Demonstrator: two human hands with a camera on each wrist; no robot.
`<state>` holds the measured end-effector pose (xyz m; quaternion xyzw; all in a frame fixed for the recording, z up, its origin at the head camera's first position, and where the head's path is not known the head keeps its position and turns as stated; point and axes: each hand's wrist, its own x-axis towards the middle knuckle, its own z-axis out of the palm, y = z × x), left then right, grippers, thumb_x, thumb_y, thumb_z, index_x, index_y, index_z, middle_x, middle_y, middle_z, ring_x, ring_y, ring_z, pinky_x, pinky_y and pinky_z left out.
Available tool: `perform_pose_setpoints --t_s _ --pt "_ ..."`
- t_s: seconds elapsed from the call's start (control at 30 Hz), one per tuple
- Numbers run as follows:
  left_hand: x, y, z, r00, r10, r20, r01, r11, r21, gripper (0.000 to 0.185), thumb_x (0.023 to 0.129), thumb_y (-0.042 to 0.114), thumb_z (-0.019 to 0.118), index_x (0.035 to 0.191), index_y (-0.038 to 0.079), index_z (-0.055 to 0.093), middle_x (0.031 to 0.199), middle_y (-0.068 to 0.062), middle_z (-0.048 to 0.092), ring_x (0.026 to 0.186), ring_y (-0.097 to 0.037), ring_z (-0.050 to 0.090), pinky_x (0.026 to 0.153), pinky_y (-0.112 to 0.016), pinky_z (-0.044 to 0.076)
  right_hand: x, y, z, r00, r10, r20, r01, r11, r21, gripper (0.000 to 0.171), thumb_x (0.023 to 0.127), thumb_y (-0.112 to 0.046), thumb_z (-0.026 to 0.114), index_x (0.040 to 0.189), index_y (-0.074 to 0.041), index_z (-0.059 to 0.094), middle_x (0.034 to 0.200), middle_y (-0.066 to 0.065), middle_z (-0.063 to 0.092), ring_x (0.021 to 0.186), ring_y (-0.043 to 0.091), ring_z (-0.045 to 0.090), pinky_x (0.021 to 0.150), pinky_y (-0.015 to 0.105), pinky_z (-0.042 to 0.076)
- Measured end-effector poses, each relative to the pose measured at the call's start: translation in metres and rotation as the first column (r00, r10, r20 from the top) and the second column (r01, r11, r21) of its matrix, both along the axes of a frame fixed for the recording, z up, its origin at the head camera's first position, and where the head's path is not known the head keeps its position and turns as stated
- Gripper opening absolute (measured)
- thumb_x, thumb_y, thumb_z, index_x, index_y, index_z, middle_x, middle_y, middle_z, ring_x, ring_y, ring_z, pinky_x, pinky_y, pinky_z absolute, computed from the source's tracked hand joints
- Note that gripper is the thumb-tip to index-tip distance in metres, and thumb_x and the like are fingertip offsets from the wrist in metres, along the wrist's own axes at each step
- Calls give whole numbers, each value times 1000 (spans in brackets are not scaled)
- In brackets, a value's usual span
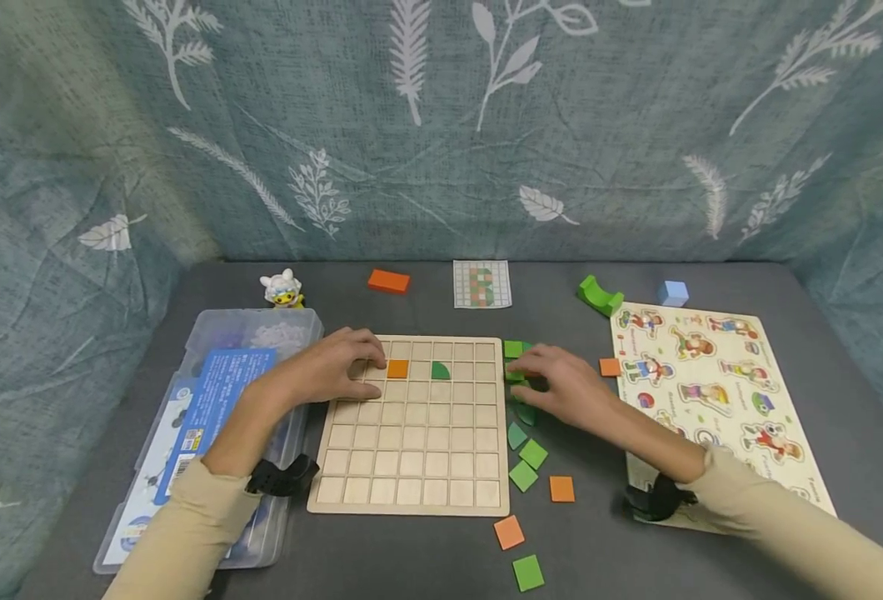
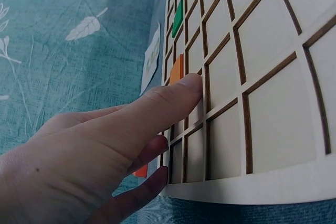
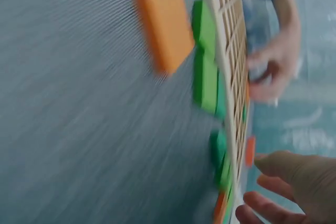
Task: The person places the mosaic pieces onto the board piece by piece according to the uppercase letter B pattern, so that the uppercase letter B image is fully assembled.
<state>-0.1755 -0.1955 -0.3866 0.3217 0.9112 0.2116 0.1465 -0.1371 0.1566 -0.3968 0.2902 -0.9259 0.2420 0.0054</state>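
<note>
- The left hand lay flat with straight fingers on the far-left corner of the pale wooden grid board, its fingertips just beside the orange square tile seated in a cell of the second row from the far edge.
- In the left wrist view that hand showed one finger stretched along the board's cells, its tip reaching almost to the orange tile; it held nothing.
- The right hand hovered low over the cluster of green wooden tiles just off the board's right edge, fingers bent down toward them; whether it pinched one I could not tell, and the right wrist view was too blurred to settle it.
- The deciding relation: the loose green pieces lay to the right of the board, under and on the near side of the right hand, well apart from the left hand, so the right hand was clearly the nearer one.
- A green quarter-round tile sat in the board, two cells to the right of the orange one.
- More green square tiles and orange square tiles lay scattered on the grey surface by the board's near-right corner.
</note>
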Motion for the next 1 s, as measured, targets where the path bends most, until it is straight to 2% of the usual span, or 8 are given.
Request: perform_pose_setpoints --t_s 0.27,0.43,0.7,1.0 --pt "2 3 -1 1000 -6 -2 6 1000 6 30 83 27 77 107 12 70 120 -5 61 109 -24 52 94 -44 46 2 71 -2 990 -104 -98 107 994 18 26 84 -11 75 108 -5 71 117 15 66 108 34 60 89 50 49" --pt "2 4 1 1000 -7 -9 7 1000 0 30 82 27 77 107 12 70 120 -5 61 109 -25 52 95 -45 46 5 101 0 981 -126 -149 125 992 -16 27 80 -6 77 106 -2 72 118 20 65 110 38 58 91 54 46" --pt "2 2 3 1000 -4 -6 4 1000 -2 30 82 26 78 107 11 70 120 -5 61 108 -25 53 94 -44 46 4 117 -6 985 -109 -130 108 994 -18 26 79 -2 76 104 -2 73 116 20 67 109 40 59 87 55 48" --pt "2 1 2 1000 -6 -5 6 1000 8 30 82 27 77 107 12 70 120 -5 61 109 -24 52 94 -44 46 0 119 -12 981 -78 -178 77 997 -11 23 76 -2 78 99 -4 74 105 14 72 101 34 63 84 49 51"
